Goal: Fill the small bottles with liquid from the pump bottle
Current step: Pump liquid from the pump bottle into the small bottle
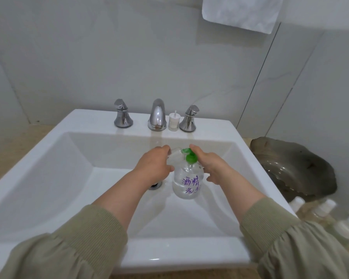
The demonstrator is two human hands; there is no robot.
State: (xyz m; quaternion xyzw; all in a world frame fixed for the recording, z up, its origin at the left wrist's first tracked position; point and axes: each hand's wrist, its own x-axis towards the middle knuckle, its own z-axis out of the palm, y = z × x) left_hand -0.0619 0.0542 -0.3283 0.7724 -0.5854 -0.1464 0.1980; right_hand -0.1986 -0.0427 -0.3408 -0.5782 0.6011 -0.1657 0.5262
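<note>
A clear pump bottle (186,181) with a green pump head and purple handwriting stands in the white sink (48,158). My left hand (153,164) grips a small clear bottle (175,156), tilted with its mouth at the green spout. My right hand (212,166) lies over the pump head (190,158), its forefinger stretched along the top and the other fingers hanging beside the bottle. A small white pump cap (173,121) stands on the sink ledge between the tap and the right handle.
A chrome tap (157,114) and two handles stand at the back of the sink. The drain (155,185) lies left of the pump bottle. A smoky glass dish (294,168) sits on the counter at the right, with several white-capped small bottles (326,210) below it.
</note>
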